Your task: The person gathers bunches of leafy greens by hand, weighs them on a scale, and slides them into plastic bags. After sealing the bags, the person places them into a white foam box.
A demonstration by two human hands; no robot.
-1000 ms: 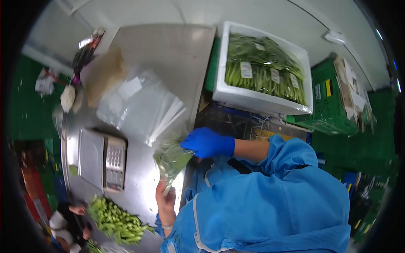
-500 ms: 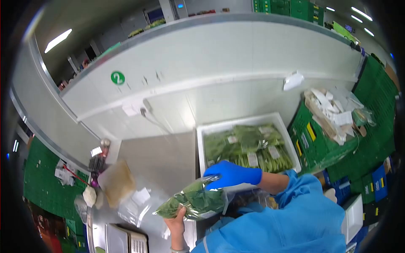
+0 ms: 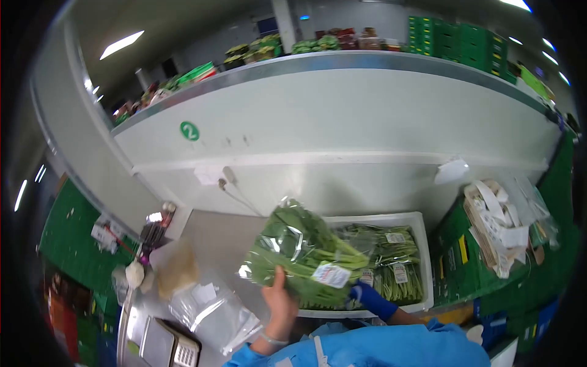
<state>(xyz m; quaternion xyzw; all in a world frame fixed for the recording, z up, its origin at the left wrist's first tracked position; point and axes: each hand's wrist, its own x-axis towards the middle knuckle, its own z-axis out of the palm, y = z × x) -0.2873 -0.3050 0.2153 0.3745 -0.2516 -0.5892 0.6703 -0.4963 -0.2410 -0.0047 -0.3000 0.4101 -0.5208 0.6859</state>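
A clear plastic bag of leafy greens [image 3: 293, 238], with a white printed label [image 3: 332, 275] facing me, is held up in front of the white foam box. My bare left hand [image 3: 282, 306] grips its lower left side, thumb on the front. At the lower right corner my right hand [image 3: 372, 300], in a blue glove, is closed on the bag's edge; its fingertips are partly hidden. Behind the bag, the white foam box [image 3: 422, 257] contains several more labelled bags of greens [image 3: 394, 248]. The bag covers the box's left part.
On the steel table [image 3: 217, 235] lie clear plastic bags [image 3: 214, 315] and a tan sheet [image 3: 174, 269]. A scale with a keypad [image 3: 171, 345] stands at the front left. To the right, a green crate [image 3: 452, 257] bears papers and plastic [image 3: 498, 220]. A white partition [image 3: 342, 122] runs behind.
The bag of greens has been raised and turned, so its label shows. My right hand has moved from its top to its lower right corner. The view has tilted upward.
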